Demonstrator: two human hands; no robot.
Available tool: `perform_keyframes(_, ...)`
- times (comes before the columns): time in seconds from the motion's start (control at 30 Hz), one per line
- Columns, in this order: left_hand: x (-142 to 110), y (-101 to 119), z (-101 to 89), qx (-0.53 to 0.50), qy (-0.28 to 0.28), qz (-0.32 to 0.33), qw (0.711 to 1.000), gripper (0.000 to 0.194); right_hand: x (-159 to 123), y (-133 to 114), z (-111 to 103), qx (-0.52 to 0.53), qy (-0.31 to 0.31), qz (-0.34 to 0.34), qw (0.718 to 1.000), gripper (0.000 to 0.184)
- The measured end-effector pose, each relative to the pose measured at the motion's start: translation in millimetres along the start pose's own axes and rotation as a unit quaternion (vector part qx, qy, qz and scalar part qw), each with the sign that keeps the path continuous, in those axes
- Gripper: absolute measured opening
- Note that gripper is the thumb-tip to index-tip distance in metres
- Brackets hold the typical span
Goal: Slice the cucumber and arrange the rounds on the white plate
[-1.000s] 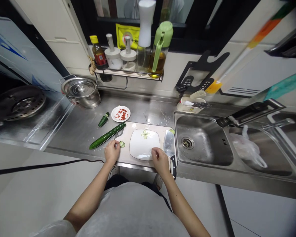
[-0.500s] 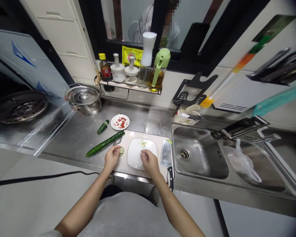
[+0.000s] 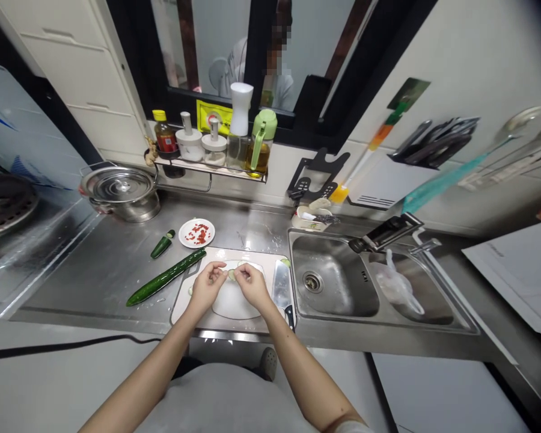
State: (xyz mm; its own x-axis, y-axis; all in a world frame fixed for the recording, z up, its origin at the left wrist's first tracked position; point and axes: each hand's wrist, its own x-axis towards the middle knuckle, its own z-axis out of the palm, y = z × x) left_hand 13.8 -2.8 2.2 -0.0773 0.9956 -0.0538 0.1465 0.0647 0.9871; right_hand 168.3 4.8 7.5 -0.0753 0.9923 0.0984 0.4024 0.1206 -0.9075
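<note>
Pinching: right hand [image 3: 253,285] fingers grasp 1 cucumber slice [image 3: 231,275]
Left hand [image 3: 207,285]: fingers curled by slice's left side, can't tell if gripping
Slice place: over white plate [image 3: 235,302], far part
Long cucumber [image 3: 166,278]: left of plate

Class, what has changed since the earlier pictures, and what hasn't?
The left hand moved right, from the left side of the cutting board to over the white plate; the right hand moved left to meet it. A cucumber slice now shows between them; which grips it is unclear. The knife and long cucumber stayed put.
</note>
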Motion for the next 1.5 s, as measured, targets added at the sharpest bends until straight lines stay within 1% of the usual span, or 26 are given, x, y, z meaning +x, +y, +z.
perform_keyframes(0.07,0,6,5.6,-0.038,-0.017,-0.043,0.998,0.036,-1,0,-7,0.011,0.024,-0.009,1.000,0.018)
perform_keyframes(0.13,0,12,10.8,-0.083,-0.053,-0.101,0.990,0.041,-2,-2,-13,0.012,0.039,-0.027,0.999,0.018)
perform_keyframes(0.2,0,19,15.3,-0.122,-0.080,-0.154,0.977,0.045,-5,-4,-18,0.005,0.041,-0.044,0.998,0.019)
perform_keyframes(0.27,0,24,18.9,-0.153,-0.092,-0.189,0.966,0.046,-9,-5,-23,-0.010,0.037,-0.056,0.998,0.020)
perform_keyframes(0.43,1,28,23.9,-0.196,-0.094,-0.216,0.952,0.044,-17,-3,-29,-0.042,0.018,-0.089,0.995,0.019)
perform_keyframes(0.53,-1,28,26.0,-0.198,-0.094,-0.223,0.950,0.047,-20,-1,-31,-0.061,0.026,-0.089,0.994,0.018)
perform_keyframes(0.63,-2,28,28.6,-0.203,-0.085,-0.206,0.953,0.052,-22,1,-31,-0.064,0.039,-0.084,0.994,0.016)
perform_keyframes(0.77,-3,27,32.8,-0.219,-0.076,-0.158,0.960,0.053,-25,2,-29,-0.034,0.051,-0.055,0.997,0.015)
perform_keyframes(0.9,-5,25,37.1,-0.199,-0.073,-0.095,0.973,0.047,-27,4,-27,0.011,0.057,-0.008,0.998,0.016)
perform_keyframes(1.0,-6,23,39.6,-0.187,-0.080,-0.059,0.977,0.044,-27,4,-27,0.044,0.057,0.029,0.997,0.015)
perform_keyframes(1.17,-5,17,43.1,-0.152,-0.088,-0.014,0.984,0.040,-25,4,-28,0.078,0.053,0.079,0.992,0.014)
perform_keyframes(1.37,-6,12,49.4,-0.109,-0.076,0.031,0.991,0.034,-24,8,-28,0.126,0.051,0.116,0.984,0.014)
perform_keyframes(1.5,-7,6,55.3,-0.086,-0.064,0.047,0.993,0.031,-23,14,-28,0.131,0.043,0.140,0.981,0.016)
